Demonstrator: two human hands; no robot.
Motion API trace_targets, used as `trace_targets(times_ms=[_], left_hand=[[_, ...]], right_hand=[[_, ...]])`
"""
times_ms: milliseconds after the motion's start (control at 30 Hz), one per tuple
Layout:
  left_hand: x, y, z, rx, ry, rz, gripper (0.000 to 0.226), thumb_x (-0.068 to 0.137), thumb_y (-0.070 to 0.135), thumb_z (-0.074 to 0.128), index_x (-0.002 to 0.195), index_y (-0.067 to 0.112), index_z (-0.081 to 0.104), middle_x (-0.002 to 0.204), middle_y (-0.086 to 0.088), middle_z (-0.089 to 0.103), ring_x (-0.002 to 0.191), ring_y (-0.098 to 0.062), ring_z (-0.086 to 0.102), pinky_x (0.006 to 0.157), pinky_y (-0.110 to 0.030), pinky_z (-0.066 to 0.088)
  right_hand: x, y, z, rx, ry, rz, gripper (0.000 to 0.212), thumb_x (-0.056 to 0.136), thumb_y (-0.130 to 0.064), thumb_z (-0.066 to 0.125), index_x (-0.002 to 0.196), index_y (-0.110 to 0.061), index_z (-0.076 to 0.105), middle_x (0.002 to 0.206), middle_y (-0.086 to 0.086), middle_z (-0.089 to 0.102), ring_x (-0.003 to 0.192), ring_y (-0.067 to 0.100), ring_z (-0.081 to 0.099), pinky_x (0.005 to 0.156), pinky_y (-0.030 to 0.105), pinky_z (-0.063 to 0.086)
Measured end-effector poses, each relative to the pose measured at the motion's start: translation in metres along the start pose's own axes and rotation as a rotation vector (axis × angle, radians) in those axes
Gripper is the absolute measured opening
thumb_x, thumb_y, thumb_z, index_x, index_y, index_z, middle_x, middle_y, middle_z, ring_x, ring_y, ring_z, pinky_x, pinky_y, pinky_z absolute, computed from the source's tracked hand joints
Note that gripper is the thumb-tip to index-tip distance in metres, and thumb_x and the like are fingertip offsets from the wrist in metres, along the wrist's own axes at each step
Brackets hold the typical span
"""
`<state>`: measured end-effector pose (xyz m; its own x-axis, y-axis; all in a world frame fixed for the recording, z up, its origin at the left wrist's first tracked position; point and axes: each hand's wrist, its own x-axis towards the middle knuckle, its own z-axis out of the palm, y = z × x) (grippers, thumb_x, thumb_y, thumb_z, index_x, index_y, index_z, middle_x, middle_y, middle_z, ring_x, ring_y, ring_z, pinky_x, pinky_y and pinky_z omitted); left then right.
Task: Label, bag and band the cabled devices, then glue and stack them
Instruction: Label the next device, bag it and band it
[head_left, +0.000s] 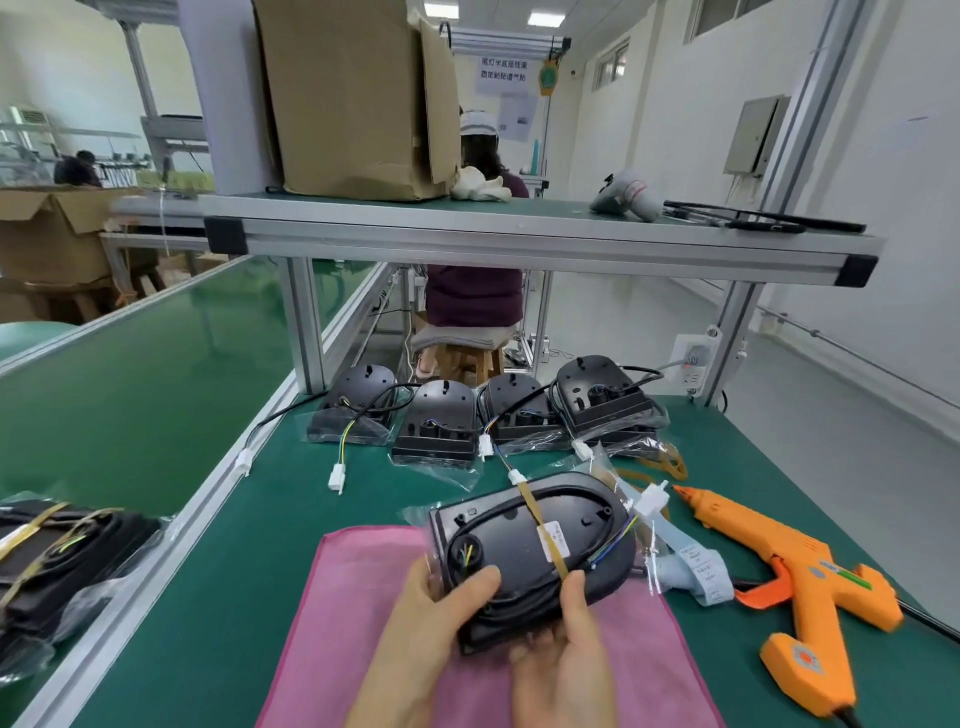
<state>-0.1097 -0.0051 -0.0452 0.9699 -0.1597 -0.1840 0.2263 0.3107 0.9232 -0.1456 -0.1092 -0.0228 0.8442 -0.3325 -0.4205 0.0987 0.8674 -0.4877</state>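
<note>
So the device (530, 545) sits low in the middle of the frame, lifted just above the pink cloth (363, 597). It's already in its bag (418, 514), with the band (540, 525) running across the middle. Left hand (441, 597) has its thumb hooked over the near-left corner. Right hand (561, 649) cups it from below, with the thumb pressed right by the band's near end. Both hands are wrapped around it, nothing loose.

Looks to me like the banding is basically done and this is the check before glue. Tips:

- Make sure the band pins the cable (566, 491) loop flat. The white connector (652, 501) pokes out at the right edge of the device, so tuck it in or it'll snag when stacked.
- Keep the left hand holding and free the right one, since the glue gun (779, 561) lies at the right of the frame with its nozzle pointing toward the device.
- Set it down on the cloth before gluing so it doesn't wobble.
- Can't tell from here where the glue goes, so go light, because hot glue on thin bag plastic is risky.

Four more (436, 421) wait unbanded in a row above centre, and the finished stack (67, 545) is at lower left.
</note>
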Motion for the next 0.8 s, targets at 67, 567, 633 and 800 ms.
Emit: trace_targets(times_ms=[67,567,633,800], left_hand=[[0.006,0.013,-0.005,-0.010,-0.045,0.012,0.077,0.051,0.026,0.087,0.118,0.002,0.059,0.108,-0.018,0.072,0.100,-0.033,0.069,0.092,-0.046,0.053],[0.056,0.110,-0.026,0.648,-0.682,-0.126,0.069,0.061,0.024,0.074,0.128,0.014,0.057,0.127,-0.010,0.064,0.113,-0.020,0.061,0.104,-0.037,0.046],[0.063,0.104,-0.006,0.762,-0.734,-0.144,0.065,0.067,0.022,0.072,0.129,0.015,0.056,0.129,-0.008,0.063,0.116,-0.018,0.060,0.107,-0.039,0.044],[0.089,0.093,0.011,0.676,-0.712,-0.240,0.053,0.082,0.052,0.065,0.128,0.025,0.061,0.129,-0.005,0.064,0.121,-0.025,0.059,0.105,-0.044,0.045]], right_hand=[[-0.004,0.004,-0.004,-0.043,-0.024,-0.008,0.030,0.093,-0.010,0.052,0.123,-0.006,0.057,0.111,0.018,0.067,0.092,0.032,0.061,0.085,0.043,0.047],[0.048,-0.085,-0.015,-0.652,-0.436,0.247,0.042,0.082,-0.037,0.057,0.103,-0.005,0.075,0.103,0.015,0.074,0.089,0.024,0.073,0.066,0.032,0.059],[0.053,-0.085,-0.007,-0.715,-0.481,0.296,0.038,0.084,-0.024,0.069,0.111,0.003,0.068,0.111,0.019,0.070,0.098,0.031,0.069,0.074,0.036,0.059],[0.065,-0.096,-0.009,-0.843,-0.561,0.285,0.044,0.066,-0.018,0.078,0.107,-0.006,0.073,0.113,0.023,0.069,0.097,0.033,0.070,0.077,0.037,0.057]])
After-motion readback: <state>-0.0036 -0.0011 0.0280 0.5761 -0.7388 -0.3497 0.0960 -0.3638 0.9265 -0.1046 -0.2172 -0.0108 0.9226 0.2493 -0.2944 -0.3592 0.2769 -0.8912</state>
